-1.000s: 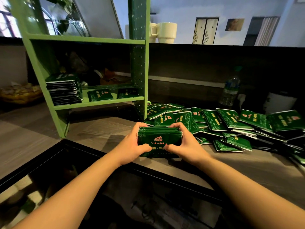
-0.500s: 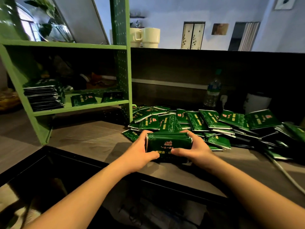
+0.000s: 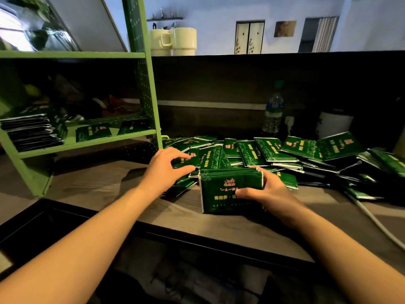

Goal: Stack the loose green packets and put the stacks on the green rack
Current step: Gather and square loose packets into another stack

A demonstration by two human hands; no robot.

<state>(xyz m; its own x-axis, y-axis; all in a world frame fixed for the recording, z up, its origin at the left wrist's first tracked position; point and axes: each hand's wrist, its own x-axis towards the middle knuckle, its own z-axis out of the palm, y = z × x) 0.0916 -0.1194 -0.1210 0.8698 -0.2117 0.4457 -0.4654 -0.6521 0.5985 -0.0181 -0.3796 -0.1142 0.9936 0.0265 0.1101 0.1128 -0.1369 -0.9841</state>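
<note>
A stack of green packets [image 3: 219, 194] stands on its edge on the wooden counter, and my right hand [image 3: 270, 194] grips its right end, thumb across the front. My left hand [image 3: 162, 170] is off the stack and pinches a loose green packet [image 3: 194, 160] at the near left edge of the pile of loose packets [image 3: 274, 150]. The green rack [image 3: 140, 84] stands at the left. Its lower shelf holds a tall stack of packets [image 3: 28, 132] and two single packets [image 3: 93, 132] lying flat.
A water bottle [image 3: 272, 115] and a white container [image 3: 333, 123] stand behind the pile. Two cream mugs [image 3: 182, 40] sit on the dark ledge above. A white cable [image 3: 377, 222] runs along the counter at the right. A black-framed glass top [image 3: 65, 216] borders the counter's near edge.
My left hand let go of the stack's left end and moved up-left onto a loose packet. My right hand alone keeps the stack.
</note>
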